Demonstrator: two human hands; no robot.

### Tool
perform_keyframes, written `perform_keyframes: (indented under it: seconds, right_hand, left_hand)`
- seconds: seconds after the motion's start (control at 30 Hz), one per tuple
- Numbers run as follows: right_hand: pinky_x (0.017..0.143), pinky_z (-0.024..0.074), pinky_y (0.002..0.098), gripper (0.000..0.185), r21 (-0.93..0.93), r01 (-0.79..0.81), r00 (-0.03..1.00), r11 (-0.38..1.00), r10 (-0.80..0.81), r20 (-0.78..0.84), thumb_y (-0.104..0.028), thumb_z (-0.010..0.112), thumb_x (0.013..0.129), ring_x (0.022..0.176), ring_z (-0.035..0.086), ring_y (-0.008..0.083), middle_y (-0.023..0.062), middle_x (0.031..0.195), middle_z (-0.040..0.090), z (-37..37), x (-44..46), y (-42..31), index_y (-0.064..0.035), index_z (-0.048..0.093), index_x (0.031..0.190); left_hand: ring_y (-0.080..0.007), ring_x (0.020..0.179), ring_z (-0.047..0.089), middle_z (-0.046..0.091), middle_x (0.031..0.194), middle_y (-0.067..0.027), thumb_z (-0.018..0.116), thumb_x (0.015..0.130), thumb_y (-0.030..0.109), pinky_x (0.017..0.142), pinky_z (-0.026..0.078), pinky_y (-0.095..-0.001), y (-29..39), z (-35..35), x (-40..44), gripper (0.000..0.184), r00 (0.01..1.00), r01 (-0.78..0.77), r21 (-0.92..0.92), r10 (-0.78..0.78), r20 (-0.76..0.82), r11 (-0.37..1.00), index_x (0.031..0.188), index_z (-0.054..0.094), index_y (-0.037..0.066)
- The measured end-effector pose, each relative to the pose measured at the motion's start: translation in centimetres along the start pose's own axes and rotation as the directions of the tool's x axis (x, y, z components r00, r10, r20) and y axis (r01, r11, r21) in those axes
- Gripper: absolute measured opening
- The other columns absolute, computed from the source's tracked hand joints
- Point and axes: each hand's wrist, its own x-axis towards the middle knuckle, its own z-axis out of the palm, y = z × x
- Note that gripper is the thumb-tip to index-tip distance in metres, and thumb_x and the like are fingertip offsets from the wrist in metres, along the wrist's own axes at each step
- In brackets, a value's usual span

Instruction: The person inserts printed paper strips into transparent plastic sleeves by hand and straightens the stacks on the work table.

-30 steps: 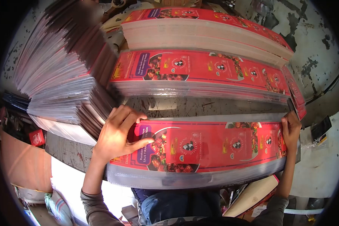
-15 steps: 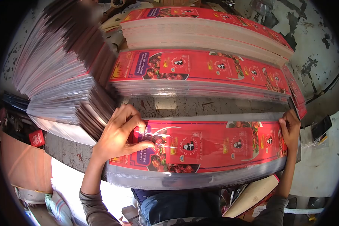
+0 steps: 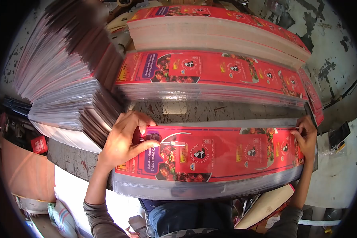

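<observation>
In front of me lies a long red printed sheet point(image 3: 222, 158) with panda logos and food pictures, on a stack of clear plastic sleeves point(image 3: 194, 191). Near its left end, my left hand point(image 3: 127, 139) grips the sheet, its fingers curled at the far edge and its thumb stretched over the print. The sheet looks slightly buckled between thumb and fingers, though part is in shadow. At the right end, my right hand point(image 3: 306, 137) pinches the sheet's edge between thumb and bent fingers.
Behind the hands stands a stack of similar red sheets in plastic point(image 3: 210, 69), with a taller paper stack point(image 3: 214, 37) beyond it. A big fanned pile of sleeved sheets point(image 3: 67, 91) leans at left. The scratched metal tabletop point(image 3: 202, 112) shows between them.
My left hand's thumb and fingertips have moved slightly up, away from me. The right fingers have bent further over the sheet's end. The printed sheet has shifted very slightly right.
</observation>
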Motion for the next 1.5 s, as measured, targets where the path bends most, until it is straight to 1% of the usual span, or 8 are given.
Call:
perform_keyframes:
  seconds: [0.13, 0.6, 0.93, 1.07, 1.17, 1.3, 1.37, 1.5]
  right_hand:
    - [0.055, 0.0322, 0.0274, 0.038, 0.012, -0.063, 0.998, 0.998, 0.063, 0.019, -0.018, 0.07, 0.072, 0.061, 0.04, 0.0181, 0.0079, 0.067, 0.042, -0.2, -0.2, 0.0, -0.0009, 0.037, 0.064]
    - [0.057, 0.0361, 0.0299, 0.022, -0.085, 0.026, 0.999, 0.996, -0.029, -0.035, -0.005, 0.057, 0.082, 0.06, 0.043, 0.0209, 0.011, 0.066, 0.044, -0.2, 0.1, -0.3, 0.0025, 0.042, 0.067]
    - [0.057, 0.0346, 0.0277, 0.022, -0.159, 0.1, 0.982, 0.982, -0.124, -0.145, -0.008, 0.05, 0.086, 0.06, 0.041, 0.0172, 0.0081, 0.065, 0.041, -0.4, -0.2, -0.3, 0.0028, 0.043, 0.069]
    - [0.054, 0.0332, 0.0309, 0.024, -0.231, 0.106, 0.942, 0.967, -0.172, -0.287, -0.01, 0.05, 0.087, 0.056, 0.04, 0.022, 0.0116, 0.062, 0.04, -0.4, -0.6, 0.0, 0.0033, 0.044, 0.068]
    - [0.051, 0.0312, 0.0316, 0.025, -0.299, 0.03, 0.92, 0.954, -0.144, -0.365, -0.011, 0.048, 0.089, 0.054, 0.037, 0.0223, 0.0125, 0.061, 0.036, -0.4, -1.1, 0.3, 0.0031, 0.043, 0.068]
    - [0.048, 0.0283, 0.033, 0.029, -0.313, -0.05, 0.917, 0.949, -0.08, -0.39, -0.011, 0.047, 0.089, 0.051, 0.033, 0.0229, 0.0129, 0.058, 0.033, -0.2, -0.8, 0.1, 0.0023, 0.04, 0.065]
    - [0.048, 0.0278, 0.0335, 0.03, -0.322, -0.077, 0.925, 0.944, -0.053, -0.377, -0.012, 0.047, 0.09, 0.051, 0.032, 0.0229, 0.0124, 0.057, 0.033, 0.1, -0.7, 0.2, 0.002, 0.039, 0.064]
    - [0.048, 0.0269, 0.0347, 0.036, -0.264, -0.111, 0.897, 0.958, -0.018, -0.441, -0.016, 0.046, 0.091, 0.048, 0.03, 0.0224, 0.0113, 0.053, 0.031, 0.2, -0.7, 0.3, 0.001, 0.036, 0.061]
  left_hand:
    - [-0.0238, 0.076, 0.056, 0.062, 0.083, -0.0105, 0.076, 0.066, 0.025, 0.072, 0.041, -0.0331, -0.1, 0.0, 0.0, 0.04, 1.0, -0.009, 0.022, 0.009, -0.02, 1.0, 0.072, 0.04, 0.007]
    - [-0.0241, 0.066, 0.053, 0.056, 0.07, -0.0074, 0.069, 0.073, 0.019, 0.065, 0.042, -0.0342, 0.9, 0.0, -0.2, 0.028, 0.991, -0.083, 0.07, 0.09, -0.103, 0.994, 0.069, 0.046, 0.004]
    - [-0.0226, 0.064, 0.052, 0.054, 0.069, -0.0061, 0.07, 0.072, 0.02, 0.064, 0.039, -0.0324, 1.3, -0.7, -0.5, 0.028, 0.978, -0.134, 0.18, 0.159, -0.132, 0.975, 0.069, 0.047, 0.005]
    - [-0.0232, 0.068, 0.051, 0.053, 0.072, -0.006, 0.072, 0.069, 0.023, 0.064, 0.038, -0.032, 0.5, -1.0, -0.1, 0.033, 0.99, -0.089, 0.192, 0.108, -0.094, 0.977, 0.068, 0.045, 0.006]
    - [-0.0246, 0.07, 0.049, 0.051, 0.075, -0.009, 0.076, 0.065, 0.026, 0.064, 0.04, -0.0319, -0.7, -1.9, -0.4, 0.041, 0.989, -0.084, 0.015, 0.085, -0.117, 0.996, 0.068, 0.041, 0.006]
    - [-0.0229, 0.07, 0.049, 0.051, 0.076, -0.0094, 0.077, 0.063, 0.027, 0.064, 0.041, -0.0313, -0.3, -2.1, -0.4, 0.041, 0.992, -0.082, -0.011, 0.08, -0.099, 0.997, 0.07, 0.043, 0.005]
    - [-0.0203, 0.071, 0.05, 0.053, 0.078, -0.0091, 0.078, 0.063, 0.027, 0.065, 0.041, -0.0302, -0.5, -2.3, -0.5, 0.04, 0.997, 0.014, -0.34, -0.04, -0.067, 0.94, 0.072, 0.047, 0.004]
    - [-0.0186, 0.072, 0.051, 0.053, 0.079, -0.0091, 0.076, 0.066, 0.022, 0.065, 0.041, -0.0297, -0.9, -2.3, -0.7, 0.035, 0.995, 0.007, -0.328, -0.04, -0.093, 0.945, 0.076, 0.049, 0.002]
